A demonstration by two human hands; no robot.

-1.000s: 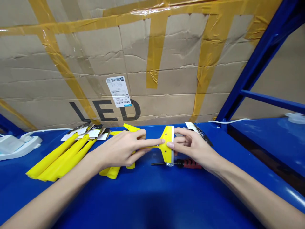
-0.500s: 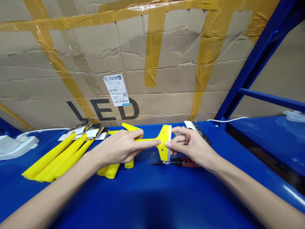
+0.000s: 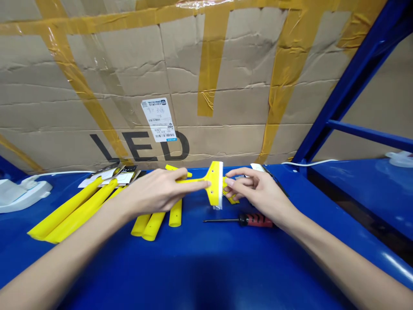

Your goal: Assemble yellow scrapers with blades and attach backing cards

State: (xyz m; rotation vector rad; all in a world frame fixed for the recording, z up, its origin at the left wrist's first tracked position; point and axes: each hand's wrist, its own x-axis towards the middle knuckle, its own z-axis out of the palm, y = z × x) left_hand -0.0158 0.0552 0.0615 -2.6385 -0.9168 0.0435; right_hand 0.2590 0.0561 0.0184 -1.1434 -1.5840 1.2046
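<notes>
My left hand [image 3: 161,189] is closed round the handle of a yellow scraper [image 3: 213,183], index finger stretched along its neck. The scraper is held level above the shelf, with a whitish blade edge facing right. Close beside that edge is my right hand [image 3: 254,185], its thumb and index finger bent together and the other fingers curled. A small yellow piece [image 3: 231,199] shows at and below these fingertips; whether they grip it is unclear. Below lies a screwdriver [image 3: 254,220] with a red and black handle. More yellow scrapers [image 3: 154,226] lie beneath my left hand, partly hidden.
Several yellow handles with cards [image 3: 74,211] lie at left, near a white device [image 3: 24,196]. A taped cardboard box [image 3: 238,107] stands along the back of the blue shelf [image 3: 180,271]. A blue metal post [image 3: 335,99] rises at right, and a card lies behind my right hand.
The scraper in my left hand has shifted left and slightly up. My right fingers, which were at its blade edge, are now just apart from it, and a yellow piece shows by them.
</notes>
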